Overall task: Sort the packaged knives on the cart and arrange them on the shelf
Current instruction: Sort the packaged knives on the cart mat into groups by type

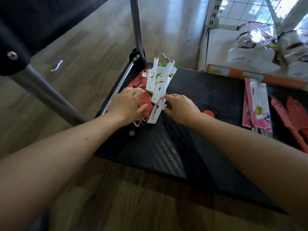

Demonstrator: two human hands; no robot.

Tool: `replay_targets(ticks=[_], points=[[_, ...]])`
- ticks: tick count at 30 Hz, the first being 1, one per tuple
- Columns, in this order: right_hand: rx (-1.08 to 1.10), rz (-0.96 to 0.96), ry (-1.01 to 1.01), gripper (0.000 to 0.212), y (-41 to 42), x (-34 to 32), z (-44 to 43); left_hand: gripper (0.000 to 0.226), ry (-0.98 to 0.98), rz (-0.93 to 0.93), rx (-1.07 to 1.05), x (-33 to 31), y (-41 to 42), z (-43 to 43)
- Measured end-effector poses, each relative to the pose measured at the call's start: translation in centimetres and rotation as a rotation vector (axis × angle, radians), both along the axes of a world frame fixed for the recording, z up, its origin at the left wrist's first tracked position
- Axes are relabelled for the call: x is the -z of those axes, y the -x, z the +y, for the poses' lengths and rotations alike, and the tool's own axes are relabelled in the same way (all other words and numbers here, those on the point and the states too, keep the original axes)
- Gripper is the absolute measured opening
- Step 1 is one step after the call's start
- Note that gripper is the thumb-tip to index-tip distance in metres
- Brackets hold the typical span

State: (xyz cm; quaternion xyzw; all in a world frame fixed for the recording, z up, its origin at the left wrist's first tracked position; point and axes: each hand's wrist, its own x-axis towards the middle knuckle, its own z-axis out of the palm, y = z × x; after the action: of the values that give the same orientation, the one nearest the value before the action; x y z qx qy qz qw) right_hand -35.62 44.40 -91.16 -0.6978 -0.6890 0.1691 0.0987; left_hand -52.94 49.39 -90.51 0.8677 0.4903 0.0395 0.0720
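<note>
Here, a black cart (208, 90) sits low on a wood floor (83, 47). A pile of packed knives lies in the far left corner of the cart, next to a shiny pole (136, 24). The pile has red knives (135, 83) on its left side and white knives (150, 80) on its right side, and they lie mixed on top of each other. The left hand (128, 104) lies flat on the red knives. Its fingers are mostly straight and spread, so its grip is loose and apart, pressing down and not wrapped round anything. The right hand (181, 107) reaches in from the other side. Its fingertips touch the near end of a white knife pack, where a small label sticks out. Its fingers bend a little there, but I cannot tell if its grip is clamped on the pack or only touching it. A small round red cap (209, 113) peeks out just behind the right wrist. Well apart from the pile, on the right side of the cart, lie some pink packs (256, 105) in a neat stack. More red blades (288, 112) lie just beside them at the edge. Past the cart, at the top right, a low shelf (216, 70) holds shiny bags (260, 35).
</note>
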Motion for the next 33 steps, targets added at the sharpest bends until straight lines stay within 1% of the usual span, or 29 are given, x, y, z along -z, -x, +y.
replay_targets(ticks=[3, 6, 9, 11, 14, 19, 22, 28, 33], points=[[0.055, 0.052, -0.025, 0.039, 0.2, 0.9, -0.3, 0.048, -0.003, 0.022, -0.007, 0.7, 1.3, 0.3], [0.030, 0.059, -0.037, 0.037, 0.5, 1.9, -0.2, 0.048, 0.005, 0.018, -0.044, 1.0, 2.0, 0.5], [0.046, 0.063, -0.094, 0.037, 0.1, 1.7, 0.9, 0.048, -0.045, 0.067, -0.051, 0.9, 1.7, 1.1], [0.038, 0.034, -0.116, 0.040, -0.4, 1.5, 1.6, 0.049, -0.071, 0.072, -0.044, 0.5, 1.1, 2.1], [-0.037, -0.060, -0.096, 0.047, -1.0, 1.2, 2.4, 0.049, -0.088, 0.071, -0.013, -0.3, 0.0, 3.7], [-0.122, -0.176, -0.113, 0.053, -1.7, 0.2, 4.1, 0.052, -0.109, 0.169, 0.063, -0.9, -0.2, 5.9], [-0.168, -0.206, -0.109, 0.054, -2.1, -0.1, 5.2, 0.053, -0.105, 0.196, 0.047, -0.6, -0.1, 7.1], [-0.201, -0.207, -0.121, 0.060, -2.7, 0.1, 7.7, 0.052, -0.116, 0.092, -0.017, 1.0, -1.6, 9.3], [-0.215, -0.241, -0.126, 0.060, -4.6, -0.1, 10.1, 0.054, -0.090, 0.151, 0.035, 2.0, -2.4, 11.4]])
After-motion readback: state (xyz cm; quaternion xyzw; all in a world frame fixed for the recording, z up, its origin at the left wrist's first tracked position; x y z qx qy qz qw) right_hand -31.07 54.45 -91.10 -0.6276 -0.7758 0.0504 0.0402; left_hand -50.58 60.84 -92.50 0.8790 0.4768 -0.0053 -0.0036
